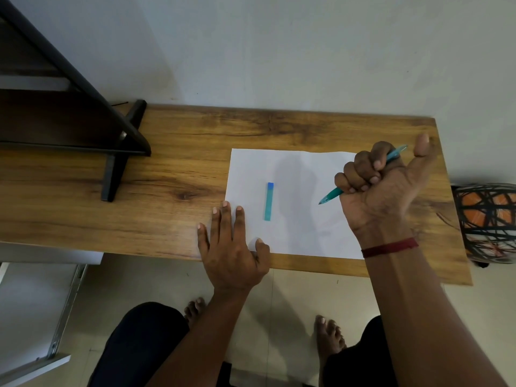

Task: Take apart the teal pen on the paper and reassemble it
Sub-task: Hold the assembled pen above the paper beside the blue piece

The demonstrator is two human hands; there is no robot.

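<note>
Paper (296, 233) lies white and flat on the wooden counter (167, 174), near its front edge. Right grip (382, 188), a bare hand with a red thread (389, 247) at the wrist, is fisted around the teal pen (331, 195), thumb stuck out to the side; the pen is held over the sheet's right part, tip angled toward the near left, back end poking out past the knuckles. Left grip (229, 247) rests spread, fingers straight, palm down across the paper's near-left corner and the counter. Between the two, a teal strip (269, 202) with a blue end lies on the sheet. Dark shelf frame (120, 152) stands at the counter's left.
</note>
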